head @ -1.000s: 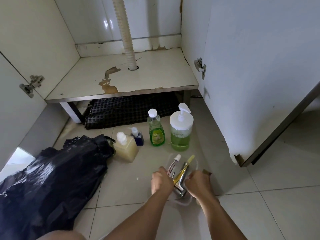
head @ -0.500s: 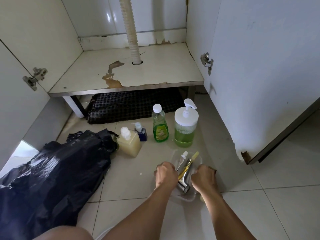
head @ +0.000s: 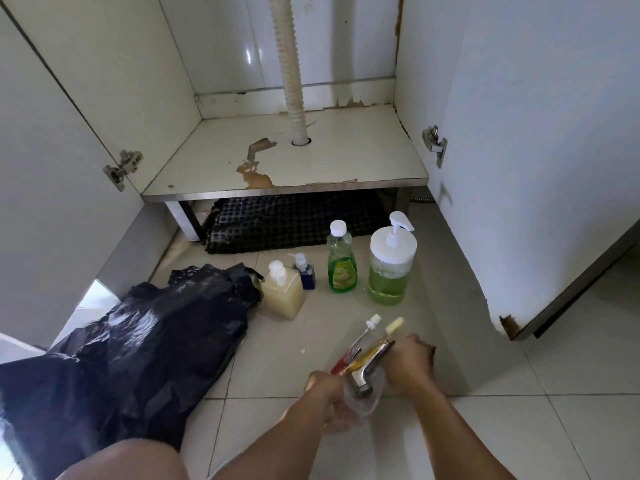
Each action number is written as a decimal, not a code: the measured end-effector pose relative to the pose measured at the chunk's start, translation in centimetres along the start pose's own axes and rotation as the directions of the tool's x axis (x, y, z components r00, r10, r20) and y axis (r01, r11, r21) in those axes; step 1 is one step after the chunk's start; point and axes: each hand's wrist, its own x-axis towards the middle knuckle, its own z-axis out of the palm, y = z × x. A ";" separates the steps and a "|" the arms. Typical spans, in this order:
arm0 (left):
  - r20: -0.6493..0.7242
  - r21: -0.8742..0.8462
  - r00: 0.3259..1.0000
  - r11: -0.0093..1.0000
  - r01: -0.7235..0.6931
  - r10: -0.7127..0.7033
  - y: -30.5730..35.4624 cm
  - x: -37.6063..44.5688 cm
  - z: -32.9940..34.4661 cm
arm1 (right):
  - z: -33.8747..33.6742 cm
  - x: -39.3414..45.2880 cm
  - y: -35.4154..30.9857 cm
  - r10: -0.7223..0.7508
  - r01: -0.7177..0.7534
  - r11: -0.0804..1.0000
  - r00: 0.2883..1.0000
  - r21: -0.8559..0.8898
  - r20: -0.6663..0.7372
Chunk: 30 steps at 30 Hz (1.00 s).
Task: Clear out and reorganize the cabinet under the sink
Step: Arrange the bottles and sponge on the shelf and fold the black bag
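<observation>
The cabinet floor [head: 346, 157] under the sink is bare, with peeling patches and a ribbed drain hose [head: 292, 74]. In front of it, my left hand [head: 327, 393] and my right hand [head: 410, 362] both grip a clear plastic container [head: 363, 405], held tilted above the floor tiles. In the container lie a metal faucet piece [head: 369, 367], a tube with a white cap [head: 367, 329] and a yellow-handled brush [head: 393, 325].
On the tiles stand a green pump jar [head: 389, 268], a green dish-soap bottle [head: 341, 263], a small blue bottle [head: 306, 271] and a beige soap bottle [head: 282, 292]. A black rubbish bag [head: 121, 348] lies at left. A dark mat [head: 294, 220] is under the cabinet. Both doors [head: 540, 150] hang open.
Both hands have lifted the container off the tiles and tilted it. The view has shifted so the cabinet interior shows more fully.
</observation>
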 end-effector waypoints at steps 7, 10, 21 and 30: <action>-0.055 0.295 0.995 0.954 -0.058 0.078 4.4 -0.2 -8.0 | -2.5 0.5 -1.1 0.014 -0.217 0.877 0.903 0.428 0.430; 0.032 0.507 0.996 0.858 -0.088 0.084 7.8 0.2 -11.9 | -3.9 3.0 -2.2 0.025 -0.233 0.807 0.932 0.543 0.363; 0.156 0.697 0.983 0.716 -0.042 -0.095 16.8 -9.3 -17.7 | -9.0 -7.7 -11.0 -0.162 -0.394 0.737 0.687 0.550 0.709; 0.052 0.637 0.937 0.711 -0.297 0.346 28.2 -33.8 -23.3 | -26.1 -24.0 -22.7 -0.246 -0.407 0.616 0.714 0.674 0.656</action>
